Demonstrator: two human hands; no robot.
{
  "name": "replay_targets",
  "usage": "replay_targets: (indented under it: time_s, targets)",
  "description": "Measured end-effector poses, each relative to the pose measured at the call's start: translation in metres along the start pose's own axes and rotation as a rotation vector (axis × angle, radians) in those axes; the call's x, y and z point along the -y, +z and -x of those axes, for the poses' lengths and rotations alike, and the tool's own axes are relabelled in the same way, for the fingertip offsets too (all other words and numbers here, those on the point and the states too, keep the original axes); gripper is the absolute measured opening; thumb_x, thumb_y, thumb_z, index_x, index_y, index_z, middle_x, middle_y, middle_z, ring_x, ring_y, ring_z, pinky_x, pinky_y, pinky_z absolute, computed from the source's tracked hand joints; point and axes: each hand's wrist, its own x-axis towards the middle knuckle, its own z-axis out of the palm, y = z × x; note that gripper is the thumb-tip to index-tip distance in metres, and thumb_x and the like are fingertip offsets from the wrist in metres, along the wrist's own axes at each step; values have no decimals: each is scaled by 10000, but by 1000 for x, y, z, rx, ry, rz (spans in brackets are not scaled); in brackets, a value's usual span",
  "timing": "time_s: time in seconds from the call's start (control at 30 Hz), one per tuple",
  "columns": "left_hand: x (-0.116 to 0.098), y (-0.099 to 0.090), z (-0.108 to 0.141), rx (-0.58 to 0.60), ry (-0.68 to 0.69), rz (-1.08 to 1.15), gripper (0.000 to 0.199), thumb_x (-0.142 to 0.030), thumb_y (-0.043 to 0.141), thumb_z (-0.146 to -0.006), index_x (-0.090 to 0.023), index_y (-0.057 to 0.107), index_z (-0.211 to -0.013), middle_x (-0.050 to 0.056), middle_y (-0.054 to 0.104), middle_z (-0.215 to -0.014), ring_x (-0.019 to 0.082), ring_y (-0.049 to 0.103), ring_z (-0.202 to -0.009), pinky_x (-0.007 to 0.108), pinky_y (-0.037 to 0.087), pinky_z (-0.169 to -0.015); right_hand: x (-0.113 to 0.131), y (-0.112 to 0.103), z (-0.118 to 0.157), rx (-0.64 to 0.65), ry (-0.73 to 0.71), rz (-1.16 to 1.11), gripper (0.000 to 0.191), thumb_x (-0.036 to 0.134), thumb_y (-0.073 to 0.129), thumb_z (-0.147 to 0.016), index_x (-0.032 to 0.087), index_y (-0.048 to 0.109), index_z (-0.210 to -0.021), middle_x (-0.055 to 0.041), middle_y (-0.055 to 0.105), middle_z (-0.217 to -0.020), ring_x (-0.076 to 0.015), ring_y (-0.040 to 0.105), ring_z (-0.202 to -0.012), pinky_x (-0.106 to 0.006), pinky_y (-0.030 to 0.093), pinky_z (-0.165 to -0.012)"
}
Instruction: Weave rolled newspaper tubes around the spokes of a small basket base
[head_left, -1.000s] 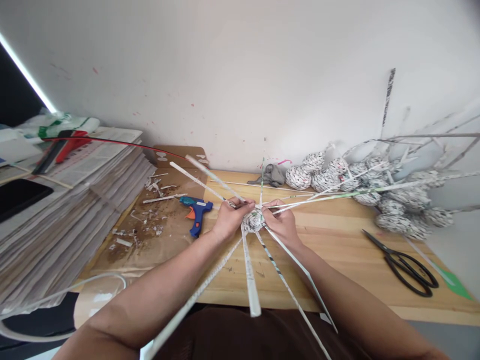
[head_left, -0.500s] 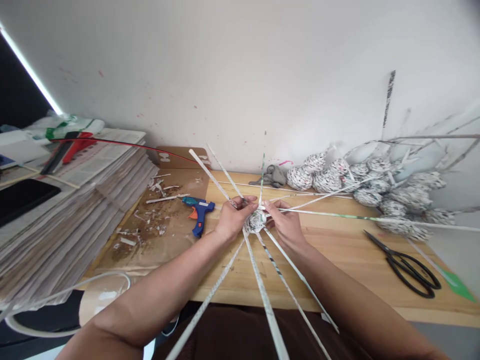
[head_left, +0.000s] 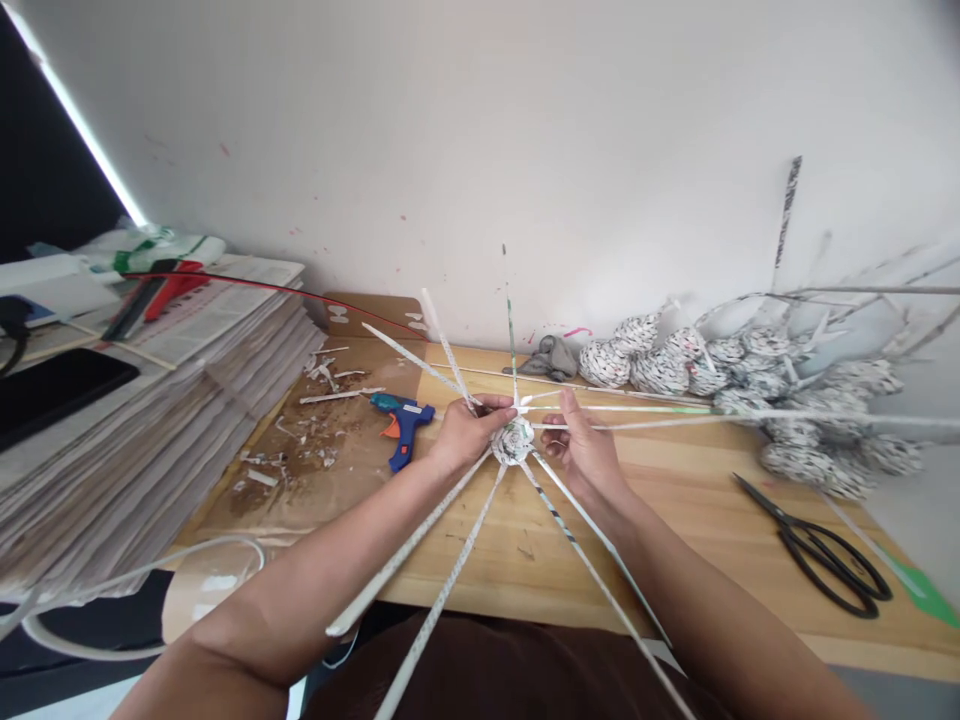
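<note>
A small round weave of rolled newspaper strips (head_left: 513, 441) sits over the middle of the table, with long paper strips fanning out from it on all sides. My left hand (head_left: 469, 430) is closed on its left upper edge, thumb on top and fingers behind. Just right of the weave is my right hand (head_left: 589, 445), thumb raised and fingers curled around a long paper strip (head_left: 675, 423) that runs off to the right; how firmly it grips is hard to see. A green-marked strip (head_left: 511, 330) points up towards the wall.
On the left lie a blue glue gun (head_left: 409, 430), paper scraps on cardboard (head_left: 300, 510) and a tall newspaper stack (head_left: 255, 350). Black scissors (head_left: 817, 550) rest at right. Several woven paper forms (head_left: 660, 365) and a grey cloth (head_left: 551, 358) stand along the wall.
My right hand has drawn away from the weave to the right, its thumb lifting. The weave has turned slightly, so its strips point at new angles. My left hand keeps its hold.
</note>
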Motion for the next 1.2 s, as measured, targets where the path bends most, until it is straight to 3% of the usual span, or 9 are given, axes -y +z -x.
replay_targets:
  time_s: [0.07, 0.13, 0.27, 0.33, 0.53, 0.73, 0.87, 1.0, 1.2]
  targets:
    - [1, -2, -3, -23, -18, 23, 325, -264, 868, -526, -129, 747, -795, 52, 726, -730, 155, 636, -631, 298, 512, -666, 3, 0, 4, 41, -70, -9, 442, 585, 768, -660, 180, 595, -638, -42, 644, -671, -128, 555, -505, -249, 416, -409]
    - [2, -3, -5, -19, -34, 8, 326, -261, 869, -525, -128, 751, -799, 51, 726, -722, 150, 630, -621, 294, 509, -662, 4, 0, 10, 92, -234, 37, 389, 558, 739, -711, 183, 636, -687, -39, 654, -708, -126, 551, -547, -263, 450, -483]
    - [5, -5, -5, 8, -32, 38, 347, -269, 872, -530, -124, 752, -821, 54, 733, -745, 147, 637, -637, 287, 507, -674, 4, 2, 20, 159, -470, 234, 330, 406, 752, -746, 212, 667, -999, -50, 680, -927, -141, 599, -690, -266, 491, -600]
    - [6, -4, -6, 6, -40, 111, 375, -276, 879, -520, -124, 744, -835, 46, 729, -736, 142, 635, -618, 284, 506, -650, 2, 1, 19, 191, -458, 290, 348, 385, 722, -775, 220, 628, -1067, -46, 672, -951, -131, 600, -672, -255, 492, -588]
    - [4, -2, -9, -8, -125, 304, 444, -250, 910, -434, -107, 704, -800, 28, 692, -627, 146, 622, -545, 295, 507, -592, 2, -1, 10, 416, -195, 268, 244, 386, 642, -799, 200, 620, -956, -49, 685, -905, -134, 604, -570, -251, 482, -460]
    - [9, -3, -11, -39, -97, 296, 449, -267, 910, -434, -115, 713, -808, 36, 706, -660, 158, 636, -575, 306, 516, -604, 7, -2, 12, 590, -113, 317, 459, 328, 765, -700, 231, 551, -1093, -60, 667, -1045, -151, 660, -661, -260, 547, -500]
    - [9, -2, -9, -49, -36, 190, 404, -292, 897, -461, -121, 725, -784, 45, 718, -687, 159, 641, -601, 296, 518, -621, 2, -2, 15, 530, -201, 377, 546, 361, 808, -656, 228, 549, -1118, -59, 679, -998, -159, 660, -669, -253, 547, -503]
    - [5, 3, -3, -68, 35, 72, 333, -279, 875, -494, -126, 731, -753, 50, 723, -700, 156, 643, -631, 284, 518, -644, -5, 0, 20, 417, -266, 485, 430, 430, 728, -752, 223, 558, -1088, -67, 698, -977, -164, 665, -662, -255, 552, -500]
    - [3, 6, 5, -47, 72, 35, 321, -303, 839, -577, -133, 736, -830, 58, 737, -770, 167, 657, -678, 291, 518, -672, -14, 3, 22, 317, -177, 388, 407, 528, 691, -762, 229, 547, -997, -8, 695, -778, -149, 614, -480, -252, 498, -373]
